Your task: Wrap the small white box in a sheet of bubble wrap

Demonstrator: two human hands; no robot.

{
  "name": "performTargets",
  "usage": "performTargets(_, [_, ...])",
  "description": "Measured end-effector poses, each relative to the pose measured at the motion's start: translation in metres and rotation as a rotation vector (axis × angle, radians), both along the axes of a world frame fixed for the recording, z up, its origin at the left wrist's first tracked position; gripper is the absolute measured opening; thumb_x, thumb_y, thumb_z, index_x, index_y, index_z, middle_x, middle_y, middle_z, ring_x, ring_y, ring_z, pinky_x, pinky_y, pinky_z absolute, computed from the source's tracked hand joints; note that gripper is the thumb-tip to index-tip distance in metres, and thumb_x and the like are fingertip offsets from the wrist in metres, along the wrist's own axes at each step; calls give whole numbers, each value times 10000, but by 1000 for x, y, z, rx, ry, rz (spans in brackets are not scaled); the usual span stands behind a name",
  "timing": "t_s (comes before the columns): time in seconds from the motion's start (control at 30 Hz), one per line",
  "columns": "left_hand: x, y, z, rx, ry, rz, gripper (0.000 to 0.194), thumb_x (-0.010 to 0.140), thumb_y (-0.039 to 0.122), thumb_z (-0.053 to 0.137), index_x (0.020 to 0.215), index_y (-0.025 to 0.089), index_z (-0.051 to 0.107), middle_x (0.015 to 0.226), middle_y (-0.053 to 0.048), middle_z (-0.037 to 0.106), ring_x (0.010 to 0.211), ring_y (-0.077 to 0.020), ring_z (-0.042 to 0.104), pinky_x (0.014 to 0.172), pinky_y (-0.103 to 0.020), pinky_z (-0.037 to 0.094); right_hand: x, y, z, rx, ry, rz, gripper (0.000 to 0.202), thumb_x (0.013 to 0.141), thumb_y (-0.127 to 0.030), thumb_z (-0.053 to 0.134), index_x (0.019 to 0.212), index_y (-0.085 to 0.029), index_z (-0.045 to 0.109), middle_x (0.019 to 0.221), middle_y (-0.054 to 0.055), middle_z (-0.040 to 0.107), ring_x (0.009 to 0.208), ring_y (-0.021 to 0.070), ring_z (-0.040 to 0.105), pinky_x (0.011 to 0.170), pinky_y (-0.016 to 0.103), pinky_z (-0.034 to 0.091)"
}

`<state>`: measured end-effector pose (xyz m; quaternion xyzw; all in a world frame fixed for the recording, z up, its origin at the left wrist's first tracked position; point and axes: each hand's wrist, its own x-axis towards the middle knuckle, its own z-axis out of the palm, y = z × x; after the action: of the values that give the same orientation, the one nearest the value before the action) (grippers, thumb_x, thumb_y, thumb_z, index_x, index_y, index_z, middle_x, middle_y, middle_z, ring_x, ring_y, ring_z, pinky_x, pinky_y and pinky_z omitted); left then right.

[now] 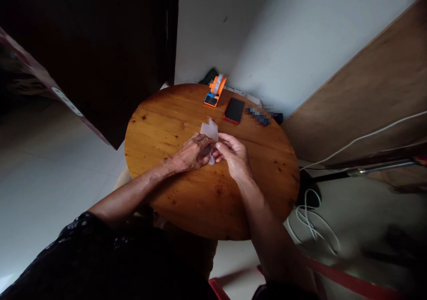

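Note:
Over the middle of a round wooden table [187,188], both hands meet at a thin, whitish, translucent piece [209,130] that looks like plastic film. My left hand [195,151] is closed on its near part, with the fingers bent over it. From the other side, my right hand [236,154] pinches it between thumb and fingers. The upper part of the film sticks out beyond the fingers with a ragged top edge. A small strip of it hangs below the fingertips. The fingers hide its middle.
An orange and blue tape dispenser [215,91] stands at the table's far edge. Beside it lie a red-edged phone [234,110] and a dark pixelated item [258,115]. White wall rises behind. A white cable [308,220] coils on the floor at right.

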<state>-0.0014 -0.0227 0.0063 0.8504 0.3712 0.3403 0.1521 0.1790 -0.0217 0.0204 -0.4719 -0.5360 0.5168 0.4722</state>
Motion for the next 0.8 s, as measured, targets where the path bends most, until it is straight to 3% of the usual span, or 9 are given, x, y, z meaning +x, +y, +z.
performTargets(0.13, [1, -1, 0, -47, -96, 33, 352, 886, 290, 636, 1199, 133, 601, 1115, -146, 677, 1070, -249, 616, 928, -408, 542, 9, 0, 3, -4, -53, 126, 566, 744, -414, 761, 1234, -160, 635, 975, 82, 714, 690, 146, 654, 530, 261, 488])
performTargets(0.3, [0, -7, 8, -132, -168, 112, 330, 801, 175, 651, 1129, 154, 638, 1078, -116, 685, 1012, -229, 642, 893, -390, 553, 10, 2, 0, 79, -184, 256, 662, 726, -283, 711, 1364, -190, 558, 1109, 97, 686, 720, 132, 590, 615, 298, 505])
performTargets(0.43, [1, -10, 12, -153, -245, 220, 177, 818, 235, 654, 975, 158, 675, 947, -70, 674, 894, -191, 638, 807, -338, 542, 1, -1, -5, 256, -403, 200, 697, 735, -206, 663, 1416, -227, 513, 1069, 59, 680, 643, 117, 522, 649, 320, 507])
performTargets(0.57, [4, -7, 8, -207, -229, 218, 148, 834, 294, 685, 810, 149, 675, 818, -41, 642, 717, -133, 572, 663, -266, 476, -4, -5, -7, 401, -502, 177, 707, 758, -153, 599, 1451, -216, 475, 1076, 67, 695, 682, 133, 556, 707, 331, 528])
performTargets(0.7, [7, -4, 2, -216, -210, 239, 66, 811, 188, 698, 770, 142, 672, 817, -32, 638, 706, -115, 556, 659, -243, 455, 4, -4, -3, 361, -422, 264, 753, 757, -163, 588, 1488, -230, 421, 1199, 92, 678, 664, 111, 575, 642, 296, 525])
performTargets(0.8, [8, -4, 2, -242, -171, 261, 20, 783, 125, 695, 779, 141, 683, 836, -33, 635, 703, -116, 558, 657, -244, 458, 15, 1, 1, 316, -341, 185, 626, 815, -228, 573, 1433, -224, 473, 1130, 82, 705, 690, 127, 618, 653, 303, 538])
